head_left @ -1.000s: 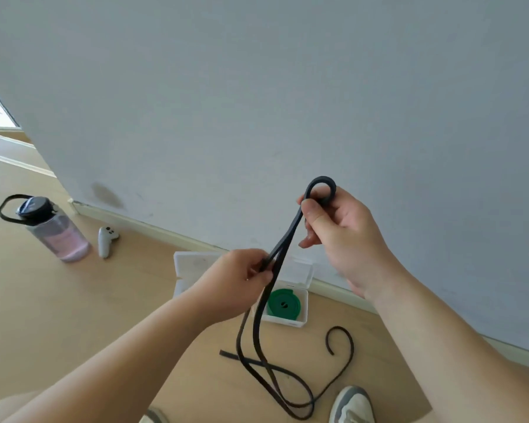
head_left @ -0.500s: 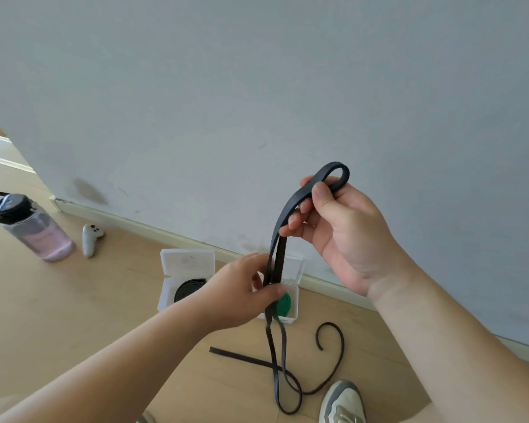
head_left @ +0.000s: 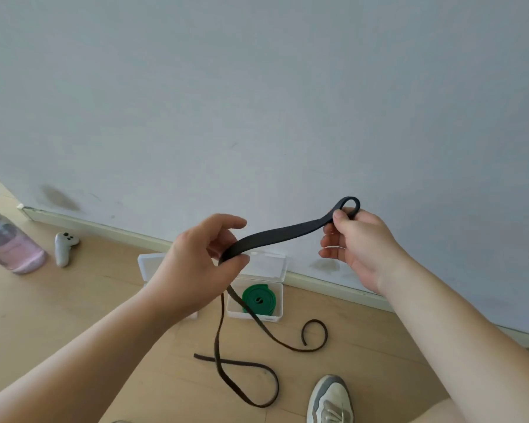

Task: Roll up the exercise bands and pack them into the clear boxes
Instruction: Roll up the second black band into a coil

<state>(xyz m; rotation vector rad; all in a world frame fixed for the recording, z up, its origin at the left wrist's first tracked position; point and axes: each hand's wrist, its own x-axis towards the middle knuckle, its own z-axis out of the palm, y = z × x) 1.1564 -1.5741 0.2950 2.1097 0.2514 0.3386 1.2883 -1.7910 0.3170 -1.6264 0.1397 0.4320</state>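
Floorboards, clear boxes by grey wall

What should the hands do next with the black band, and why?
Probably the right hand rolls its small end loop along the black band while the left hand feeds it: only that loop is curled, and the rest trails on the floor.

Just one head cam, looked forward and down, close on both forearms, floor and wall behind.
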